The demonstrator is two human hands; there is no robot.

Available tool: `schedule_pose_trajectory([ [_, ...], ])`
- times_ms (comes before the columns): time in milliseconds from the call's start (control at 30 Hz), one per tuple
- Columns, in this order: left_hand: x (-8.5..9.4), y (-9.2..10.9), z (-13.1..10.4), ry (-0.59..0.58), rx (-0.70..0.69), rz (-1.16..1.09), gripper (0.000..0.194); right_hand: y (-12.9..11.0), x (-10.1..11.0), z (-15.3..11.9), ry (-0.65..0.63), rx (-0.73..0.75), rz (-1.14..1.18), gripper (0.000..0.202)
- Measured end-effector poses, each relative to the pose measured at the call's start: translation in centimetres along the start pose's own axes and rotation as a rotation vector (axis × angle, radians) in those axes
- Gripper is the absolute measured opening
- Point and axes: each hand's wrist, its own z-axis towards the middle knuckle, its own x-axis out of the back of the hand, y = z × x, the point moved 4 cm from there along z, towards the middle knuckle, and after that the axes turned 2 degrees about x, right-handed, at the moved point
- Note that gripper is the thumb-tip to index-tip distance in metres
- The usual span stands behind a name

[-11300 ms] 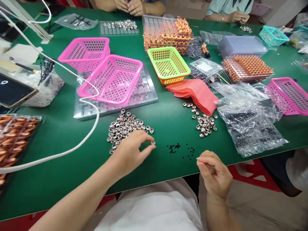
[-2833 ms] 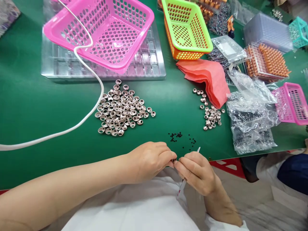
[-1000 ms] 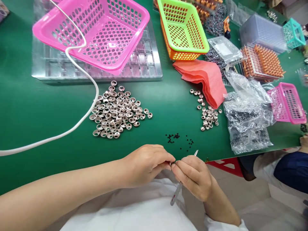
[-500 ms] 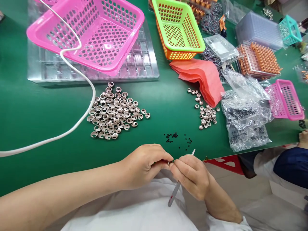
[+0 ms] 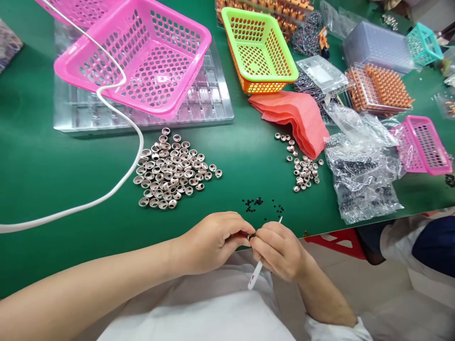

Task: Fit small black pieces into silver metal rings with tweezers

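My left hand (image 5: 215, 244) pinches a small metal ring (image 5: 250, 237) between thumb and fingertips, just above my lap. Fingertips of my right hand (image 5: 280, 251) meet it from the other side, partly hiding the ring. Slanting through my right hand is a pair of tweezers (image 5: 255, 277), its tip poking out above the knuckles and its back end below the palm. Beyond the hands lie tiny black pieces (image 5: 258, 201) on the green table (image 5: 241, 161). A large heap of silvery rings (image 5: 170, 171) is at left, and a smaller group of rings (image 5: 304, 172) at right.
A pink basket (image 5: 156, 111) rests on a clear compartment tray (image 5: 216, 118). A white cable (image 5: 122, 177) crosses the left side. Stacked green and orange baskets (image 5: 263, 80), red cloth (image 5: 302, 121) and plastic bags (image 5: 366, 189) lie to the right. Another person's clothing (image 5: 433, 246) shows at far right.
The view has shifted slightly. My hands stay together at the ring, while the tweezers' tip has dropped closer to my right knuckles and the back end has risen a little.
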Motion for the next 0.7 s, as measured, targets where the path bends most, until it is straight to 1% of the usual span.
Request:
schedule_pose_trajectory([
  [67,0.2,0.0,0.1,-0.006,0.037,-0.033,0.013,0.2,0.0,-0.1,0.026,-0.069,0.055,0.021],
  [133,0.5,0.0,0.2,-0.012,0.070,-0.087,0.013,0.4,0.4,-0.2,0.097,-0.164,0.117,0.026],
  [233,0.7,0.1,0.3,-0.029,0.120,-0.168,0.013,0.6,1.4,-0.7,0.280,-0.293,0.183,0.038],
  [300,0.8,0.3,0.4,-0.032,0.140,-0.188,0.012,0.6,1.9,-1.2,0.395,-0.363,0.198,0.037],
  [367,1.2,0.4,0.5,-0.028,0.152,-0.149,0.011,0.6,2.2,-1.7,0.479,-0.434,0.187,0.032],
  [400,1.7,0.4,0.6,-0.018,0.159,-0.095,0.012,0.6,2.3,-1.9,0.514,-0.464,0.175,0.030],
  [467,3.0,0.3,0.6,0.027,0.178,0.090,0.013,0.7,2.4,-2.3,0.561,-0.511,0.148,0.028],
  [600,7.2,-0.5,0.2,0.169,0.219,0.622,0.016,0.8,2.9,-2.6,0.572,-0.511,0.118,0.028],
  [700,9.9,-1.3,-0.2,0.231,0.294,0.924,0.018,0.9,3.3,-3.1,0.581,-0.497,0.105,0.029],
])
